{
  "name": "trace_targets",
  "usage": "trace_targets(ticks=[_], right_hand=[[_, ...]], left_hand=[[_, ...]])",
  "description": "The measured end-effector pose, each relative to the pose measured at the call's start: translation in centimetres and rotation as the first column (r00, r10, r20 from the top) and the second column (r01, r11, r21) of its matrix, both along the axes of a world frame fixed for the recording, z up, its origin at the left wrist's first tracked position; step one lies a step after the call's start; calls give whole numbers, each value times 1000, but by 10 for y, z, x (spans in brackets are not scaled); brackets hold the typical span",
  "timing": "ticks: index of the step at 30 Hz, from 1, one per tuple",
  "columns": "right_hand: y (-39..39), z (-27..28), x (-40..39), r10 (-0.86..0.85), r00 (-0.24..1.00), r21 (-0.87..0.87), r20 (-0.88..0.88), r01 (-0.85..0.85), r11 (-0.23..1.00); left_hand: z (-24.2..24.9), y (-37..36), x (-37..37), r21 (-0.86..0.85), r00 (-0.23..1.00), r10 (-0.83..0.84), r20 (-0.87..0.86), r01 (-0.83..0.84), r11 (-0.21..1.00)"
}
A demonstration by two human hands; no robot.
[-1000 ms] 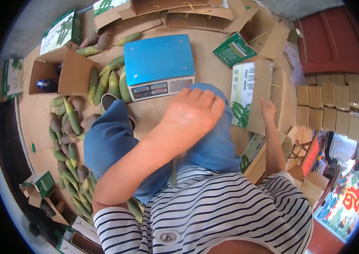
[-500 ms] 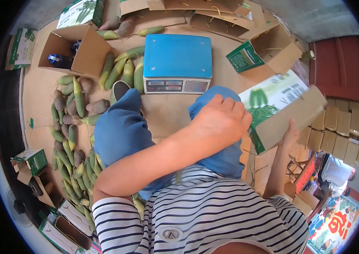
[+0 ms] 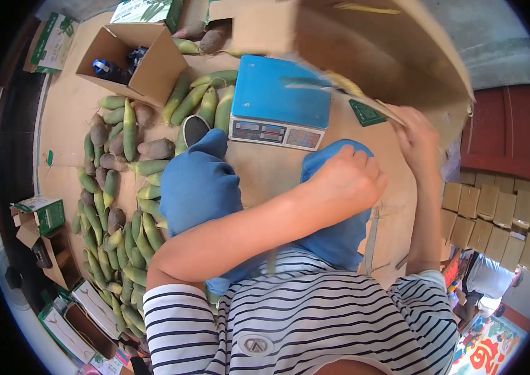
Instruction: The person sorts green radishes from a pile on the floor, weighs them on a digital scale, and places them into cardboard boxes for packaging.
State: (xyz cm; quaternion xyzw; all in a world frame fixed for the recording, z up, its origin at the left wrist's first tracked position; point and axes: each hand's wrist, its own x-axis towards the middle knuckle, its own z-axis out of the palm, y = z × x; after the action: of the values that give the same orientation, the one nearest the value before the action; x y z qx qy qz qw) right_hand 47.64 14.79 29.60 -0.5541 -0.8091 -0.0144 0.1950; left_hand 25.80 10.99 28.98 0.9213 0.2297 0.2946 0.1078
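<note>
My right hand grips the edge of an open cardboard box, which is raised at the upper right and blurred by motion. A yellow cord shows inside that box. Over my right knee, my left hand is closed with the fingers curled in; whatever it might hold is hidden. Beyond my knees stands a digital scale with a blue platform, partly covered by the raised box.
Green radishes and several purplish ones lie in a long pile on the left. A cardboard box holding a blue-capped bottle stands beyond them. Stacked cartons and a person are at the right.
My right hand has swung the box from beside my right knee up and forward, and its open inside now shows. My left hand stays closed near my knee, now apart from the box.
</note>
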Motion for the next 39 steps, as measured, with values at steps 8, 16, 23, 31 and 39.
trace_targets(ticks=[8,16,23,31,39], right_hand=[[86,-85,-64,316,947,-297,52,-287,911],[109,-93,-68,292,953,-472,80,-222,853],[102,-39,-93,264,948,-398,176,-177,900],[96,-13,-125,323,926,-412,196,-221,884],[101,-65,-116,268,941,-537,206,-120,835]], left_hand=[[-3,5,-8,14,999,28,-45,-28,1000],[-5,2,-6,-12,999,32,-20,-32,999],[-3,1,-8,8,999,49,-3,-49,999],[10,11,-8,-58,999,-17,-27,15,998],[26,16,18,-92,866,369,337,-360,929]])
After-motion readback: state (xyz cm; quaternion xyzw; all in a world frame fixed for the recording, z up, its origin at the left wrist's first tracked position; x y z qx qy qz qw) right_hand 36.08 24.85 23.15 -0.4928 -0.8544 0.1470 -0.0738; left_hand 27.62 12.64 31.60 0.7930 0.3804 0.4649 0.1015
